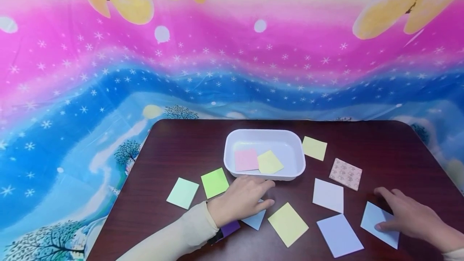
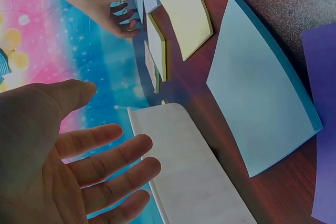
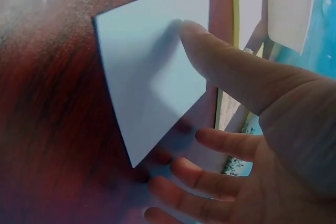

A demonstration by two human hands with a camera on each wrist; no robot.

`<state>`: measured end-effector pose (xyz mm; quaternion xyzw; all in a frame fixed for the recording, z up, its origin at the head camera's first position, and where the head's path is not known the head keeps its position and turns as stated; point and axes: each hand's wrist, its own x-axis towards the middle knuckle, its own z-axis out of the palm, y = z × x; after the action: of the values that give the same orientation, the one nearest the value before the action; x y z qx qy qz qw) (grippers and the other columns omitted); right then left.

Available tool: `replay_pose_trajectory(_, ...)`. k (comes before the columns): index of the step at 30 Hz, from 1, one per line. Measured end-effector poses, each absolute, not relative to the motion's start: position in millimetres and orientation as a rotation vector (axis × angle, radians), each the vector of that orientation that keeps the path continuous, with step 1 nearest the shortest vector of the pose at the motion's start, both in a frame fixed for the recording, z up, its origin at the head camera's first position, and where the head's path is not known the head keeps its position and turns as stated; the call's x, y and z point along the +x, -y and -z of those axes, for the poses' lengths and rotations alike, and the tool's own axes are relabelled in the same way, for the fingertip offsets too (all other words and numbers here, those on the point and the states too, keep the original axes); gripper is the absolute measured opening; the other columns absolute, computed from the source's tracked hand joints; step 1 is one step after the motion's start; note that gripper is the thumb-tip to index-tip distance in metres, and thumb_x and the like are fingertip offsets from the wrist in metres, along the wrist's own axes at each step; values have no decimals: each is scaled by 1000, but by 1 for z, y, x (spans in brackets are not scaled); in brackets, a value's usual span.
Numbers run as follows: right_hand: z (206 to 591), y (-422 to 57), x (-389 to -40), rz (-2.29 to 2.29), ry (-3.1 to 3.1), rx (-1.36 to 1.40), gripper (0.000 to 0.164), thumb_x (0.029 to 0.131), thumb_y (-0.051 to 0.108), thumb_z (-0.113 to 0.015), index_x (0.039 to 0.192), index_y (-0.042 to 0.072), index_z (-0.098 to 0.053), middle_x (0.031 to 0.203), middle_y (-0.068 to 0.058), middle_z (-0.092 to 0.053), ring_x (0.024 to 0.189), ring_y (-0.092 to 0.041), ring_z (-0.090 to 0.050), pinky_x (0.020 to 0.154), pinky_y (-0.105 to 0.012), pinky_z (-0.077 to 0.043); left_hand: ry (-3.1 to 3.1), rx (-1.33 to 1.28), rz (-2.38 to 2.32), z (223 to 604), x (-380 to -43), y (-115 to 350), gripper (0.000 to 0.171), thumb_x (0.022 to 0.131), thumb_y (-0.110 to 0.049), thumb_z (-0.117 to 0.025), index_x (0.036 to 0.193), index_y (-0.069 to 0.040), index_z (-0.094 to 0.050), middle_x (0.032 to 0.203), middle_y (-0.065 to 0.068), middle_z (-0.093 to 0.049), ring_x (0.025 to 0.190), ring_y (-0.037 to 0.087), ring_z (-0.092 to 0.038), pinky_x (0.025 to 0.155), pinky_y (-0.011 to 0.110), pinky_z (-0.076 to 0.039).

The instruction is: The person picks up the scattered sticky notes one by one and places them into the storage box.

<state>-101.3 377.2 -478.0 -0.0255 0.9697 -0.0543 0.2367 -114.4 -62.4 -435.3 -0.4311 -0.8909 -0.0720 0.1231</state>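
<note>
A white plastic tub (image 1: 264, 133) holds a pink sticky note pad (image 1: 247, 160) and a yellow sticky note pad (image 1: 270, 162). My left hand (image 1: 241, 198) hovers at the tub's near side, fingers spread and nothing in them. Below it, a blue sticky note pad (image 2: 262, 87) and a purple pad (image 2: 323, 124) lie on the table, partly hidden in the head view. Over a light blue sticky note pad (image 3: 152, 72) at the right is my right hand (image 1: 413, 216). Its thumb (image 3: 210, 51) reaches across the pad's face, while the other fingers extend past one edge, loosely bent.
Mint (image 1: 183, 193) and bright green (image 1: 215, 183) pads lie left of the tub. Right of it are a pale yellow pad (image 1: 314, 148), a patterned pad (image 1: 346, 174), a white pad (image 1: 328, 195) and a lavender pad (image 1: 340, 235). Another yellow pad (image 1: 288, 224) lies nearer the front.
</note>
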Motion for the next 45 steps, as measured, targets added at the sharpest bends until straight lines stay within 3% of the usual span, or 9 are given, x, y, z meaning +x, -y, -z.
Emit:
replay_pose_trajectory(6, 478, -378, -101, 140, -2671, -83, 106, 48, 72, -71, 120, -3, -49, 99, -22, -54, 82, -35, -56, 58, -54, -46, 2606, -1255, 214, 435, -114, 62, 34, 87, -44, -58, 108, -19, -63, 83, -13, -60, 72, 5, -57, 60, 24, -44)
replay_pose_trajectory(11, 473, -373, -98, 167, -2652, -93, 84, 52, 69, -72, 103, 4, -54, 89, -10, -51, 74, -22, -51, 57, -46, -45, 2618, -1253, 199, 434, -114, 62, 36, 87, -45, -57, 110, -19, -63, 85, -12, -62, 74, 5, -58, 61, 24, -44)
replay_pose_trajectory(16, 474, -372, -95, 206, -2653, -96, 68, 55, 65, -73, 89, 11, -51, 82, -6, -44, 69, -18, -43, 55, -40, -38, 2623, -1254, 191, 435, -114, 62, 36, 87, -46, -57, 111, -19, -63, 85, -12, -62, 74, 5, -58, 61, 23, -43)
replay_pose_trajectory(23, 477, -374, -97, 214, -2661, -121, 66, 55, 64, -73, 86, 11, -49, 79, -3, -45, 70, -18, -41, 58, -39, -38, 2636, -1258, 181, 437, -114, 61, 37, 87, -46, -57, 112, -19, -63, 85, -12, -62, 75, 5, -58, 62, 24, -43)
replay_pose_trajectory(30, 476, -374, -97, 286, -2677, -119, 66, 55, 60, -76, 85, 11, -44, 65, -2, -39, 60, -17, -40, 54, -35, -32, 2631, -1267, 188, 438, -115, 60, 37, 87, -45, -57, 112, -19, -63, 82, -12, -62, 73, 5, -58, 63, 24, -44)
replay_pose_trajectory(40, 475, -373, -98, 265, -2674, -156, 62, 58, 58, -75, 90, 9, -55, 73, 2, -52, 66, -16, -47, 57, -38, -41, 2613, -1330, 170, 436, -112, 49, 38, 88, -46, -55, 115, -20, -62, 83, -13, -61, 74, 3, -56, 64, 21, -43)
replay_pose_trajectory(45, 476, -375, -100, 247, -2651, -193, 67, 62, 53, -75, 96, -3, -61, 85, -6, -62, 78, -24, -58, 67, -46, -48, 2605, -1379, 142, 435, -109, 38, 36, 89, -48, -53, 113, -22, -61, 81, -14, -56, 73, 4, -55, 59, 21, -38)
